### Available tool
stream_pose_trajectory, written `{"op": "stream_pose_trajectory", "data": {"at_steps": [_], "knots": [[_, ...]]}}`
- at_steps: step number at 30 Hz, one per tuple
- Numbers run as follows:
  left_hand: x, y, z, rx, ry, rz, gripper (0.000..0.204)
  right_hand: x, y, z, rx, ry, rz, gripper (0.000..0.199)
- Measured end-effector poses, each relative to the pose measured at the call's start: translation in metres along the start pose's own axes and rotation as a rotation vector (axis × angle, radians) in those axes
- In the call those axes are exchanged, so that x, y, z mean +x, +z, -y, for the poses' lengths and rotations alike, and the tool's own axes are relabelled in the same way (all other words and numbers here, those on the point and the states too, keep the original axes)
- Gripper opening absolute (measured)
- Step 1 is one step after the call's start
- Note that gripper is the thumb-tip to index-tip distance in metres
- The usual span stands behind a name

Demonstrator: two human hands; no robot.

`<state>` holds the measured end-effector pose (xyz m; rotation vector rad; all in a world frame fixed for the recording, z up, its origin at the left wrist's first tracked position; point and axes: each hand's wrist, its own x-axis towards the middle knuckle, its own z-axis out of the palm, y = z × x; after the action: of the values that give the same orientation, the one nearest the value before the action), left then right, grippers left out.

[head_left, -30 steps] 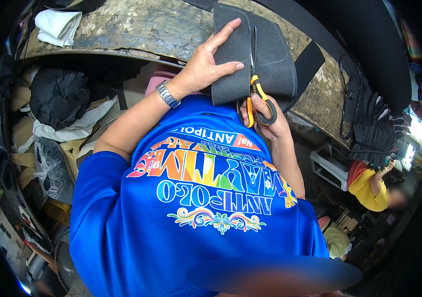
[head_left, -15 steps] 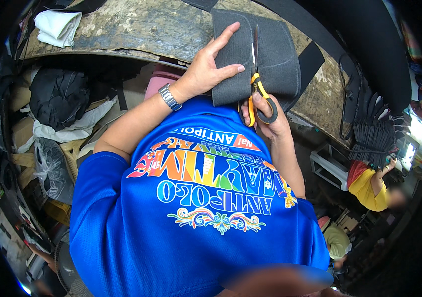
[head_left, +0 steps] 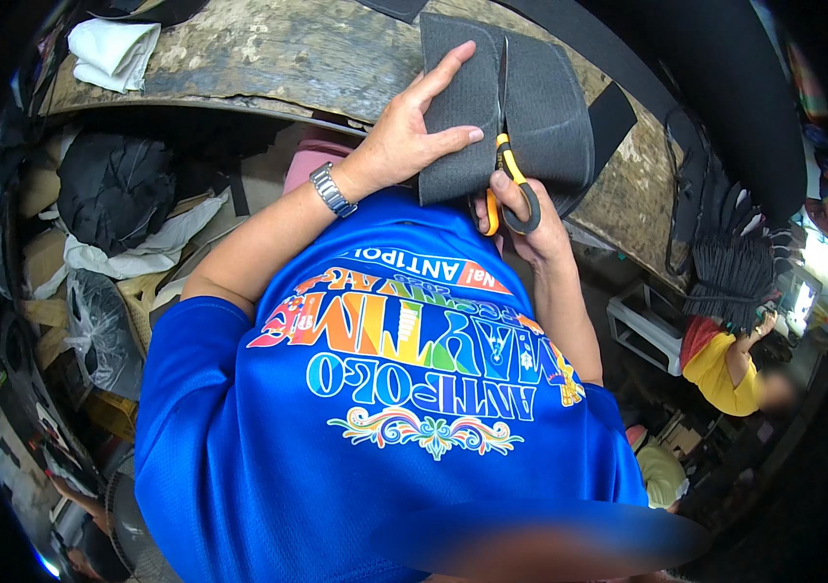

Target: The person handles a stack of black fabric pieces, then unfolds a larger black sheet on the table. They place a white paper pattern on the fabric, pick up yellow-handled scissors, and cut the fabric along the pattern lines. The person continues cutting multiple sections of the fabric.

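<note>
A dark grey felt-like sheet (head_left: 550, 102) with faint pale curved lines overhangs the near edge of the workbench. Flat on its left part rests my left hand (head_left: 419, 131), thumb and index finger spread wide. My right hand (head_left: 542, 233) grips yellow-and-black scissors (head_left: 505, 155) by the handle loops, blades pointing away from me. The blades lie along a cut line in the middle of the sheet, to the right of my left thumb. Part of the lower blade is hidden by the material.
The worn wooden workbench (head_left: 268, 58) carries a folded white cloth (head_left: 113, 53) at far left. Black sheet material (head_left: 763, 107) lies at right, near a bundle of black strips (head_left: 729, 277). Below left are a black fabric bundle (head_left: 118, 189) and a plastic bag (head_left: 103, 335). A person in yellow (head_left: 720, 374) is at right.
The scissors' handles have come closer together and the blades have closed further along the cut. The sheet and my left hand have shifted very slightly right.
</note>
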<state>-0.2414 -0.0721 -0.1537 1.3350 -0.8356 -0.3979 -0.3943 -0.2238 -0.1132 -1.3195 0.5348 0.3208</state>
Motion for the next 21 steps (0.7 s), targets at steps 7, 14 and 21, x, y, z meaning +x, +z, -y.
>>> {"op": "stream_pose_trajectory", "data": {"at_steps": [7, 14, 21], "knots": [[0.001, 0.003, 0.004, -0.026, -0.022, -0.001, 0.09, 0.005, 0.001, -0.008, 0.102, 0.018, -0.074, 0.041], [0.013, 0.0, 0.004, -0.026, -0.042, 0.022, 0.091, 0.022, -0.015, 0.018, 0.033, 0.05, -0.075, 0.042], [0.025, -0.004, 0.005, -0.109, -0.098, 0.006, 0.091, 0.055, -0.026, 0.034, 0.04, -0.044, -0.055, 0.043]]}}
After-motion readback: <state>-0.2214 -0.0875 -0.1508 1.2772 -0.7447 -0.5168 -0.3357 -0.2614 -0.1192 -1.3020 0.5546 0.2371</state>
